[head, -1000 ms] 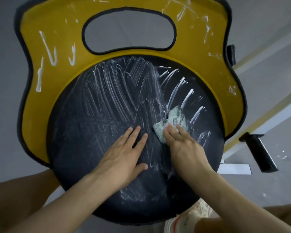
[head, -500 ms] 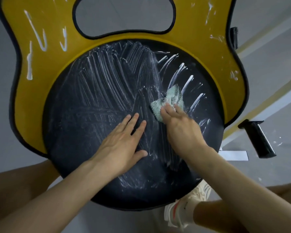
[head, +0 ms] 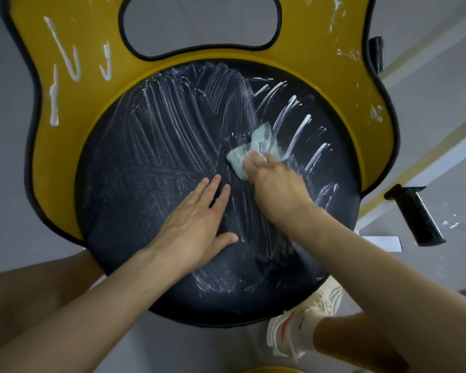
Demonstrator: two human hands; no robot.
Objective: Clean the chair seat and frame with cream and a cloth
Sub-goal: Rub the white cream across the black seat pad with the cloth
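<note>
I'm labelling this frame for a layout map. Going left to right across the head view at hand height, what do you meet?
Yellow frame → left hand → cloth → right hand → thick cream streaks → black handle.

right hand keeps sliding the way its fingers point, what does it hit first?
The right hand presses the cloth up the black seat. First come thick cream streaks, then probably the yellow frame.
</note>
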